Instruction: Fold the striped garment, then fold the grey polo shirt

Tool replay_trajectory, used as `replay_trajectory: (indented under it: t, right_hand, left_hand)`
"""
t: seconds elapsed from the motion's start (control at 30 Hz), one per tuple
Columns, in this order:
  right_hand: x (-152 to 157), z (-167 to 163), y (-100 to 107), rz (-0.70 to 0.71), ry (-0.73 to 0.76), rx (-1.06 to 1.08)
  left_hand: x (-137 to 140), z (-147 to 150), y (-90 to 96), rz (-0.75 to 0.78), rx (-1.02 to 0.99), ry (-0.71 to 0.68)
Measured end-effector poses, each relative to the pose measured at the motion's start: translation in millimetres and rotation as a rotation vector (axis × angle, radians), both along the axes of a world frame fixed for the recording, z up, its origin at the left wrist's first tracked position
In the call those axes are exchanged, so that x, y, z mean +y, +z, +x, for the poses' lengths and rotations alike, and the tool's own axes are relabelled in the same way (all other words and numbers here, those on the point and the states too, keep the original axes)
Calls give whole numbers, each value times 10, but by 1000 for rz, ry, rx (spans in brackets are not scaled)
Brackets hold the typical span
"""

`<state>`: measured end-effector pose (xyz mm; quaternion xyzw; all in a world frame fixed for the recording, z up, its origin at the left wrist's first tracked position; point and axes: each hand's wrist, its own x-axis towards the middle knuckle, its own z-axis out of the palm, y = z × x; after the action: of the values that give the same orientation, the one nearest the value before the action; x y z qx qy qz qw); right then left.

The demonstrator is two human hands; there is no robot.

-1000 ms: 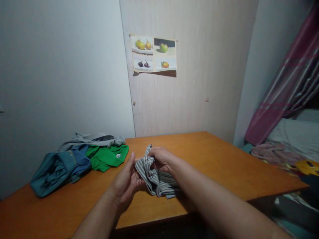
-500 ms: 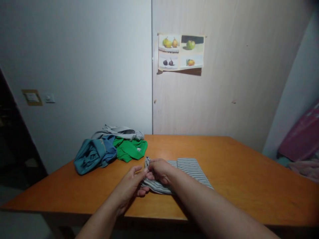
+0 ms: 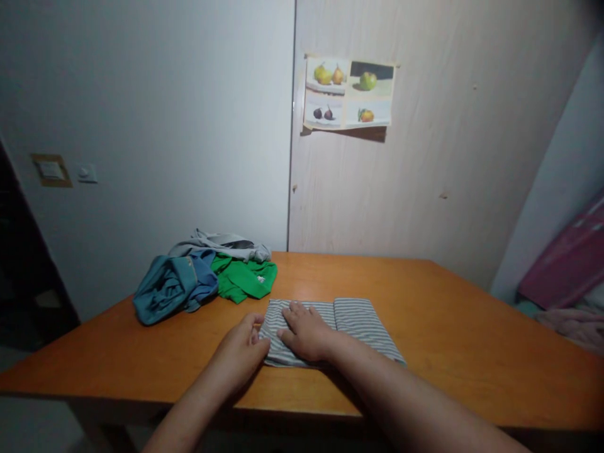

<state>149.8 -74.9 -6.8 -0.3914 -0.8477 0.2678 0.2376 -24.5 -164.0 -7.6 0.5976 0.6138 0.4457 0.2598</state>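
A folded grey-and-white striped garment (image 3: 361, 318) lies flat on the wooden table, with a raised fold line running across its right part. My right hand (image 3: 304, 330) rests palm down on its left half, fingers spread and nothing gripped. At the garment's left edge is my left hand (image 3: 248, 346), its fingers loosely curved and its thumb beside the border. A gap shows between that thumb and the index finger, and the underside of the hand is hidden.
Crumpled clothes lie at the table's back left: a teal-blue piece (image 3: 172, 286), a green one (image 3: 245, 280) and a grey one (image 3: 221, 242). The orange-brown table (image 3: 453, 340) meets the wall behind. Pink fabric (image 3: 566, 258) is at far right.
The bunched left end of the striped garment now lies flat. My right hand has gone from pinching it to pressing with spread fingers; my left hand has loosened and shifted slightly left.
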Motion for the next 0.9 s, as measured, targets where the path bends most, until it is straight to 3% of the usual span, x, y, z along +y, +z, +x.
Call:
replay_trajectory:
  t: [0.13,0.2,0.33,0.43,0.6,0.73,0.9]
  right_hand:
    - [6,155,187,1,-7,6]
    - [64,338,363,59,-124,37]
    - [132,748,581,140,-410,-123]
    - [55,914,560,138,-525,-291]
    - [-206,881,435,106,-505,-522]
    - [-282,817,435,109,-497,-578]
    - [-169,897,457,85,-490,-532]
  left_hand:
    - [0,9,79,188,382,129]
    - [7,71,144,239,457,108]
    - [139,294,254,288,511,37]
    - [319,509,265,260,586,2]
    - [523,758,78,113,822,-68]
    - [541,758,-78,27,922,-84]
    - [517,731,-85,36,956,-73]
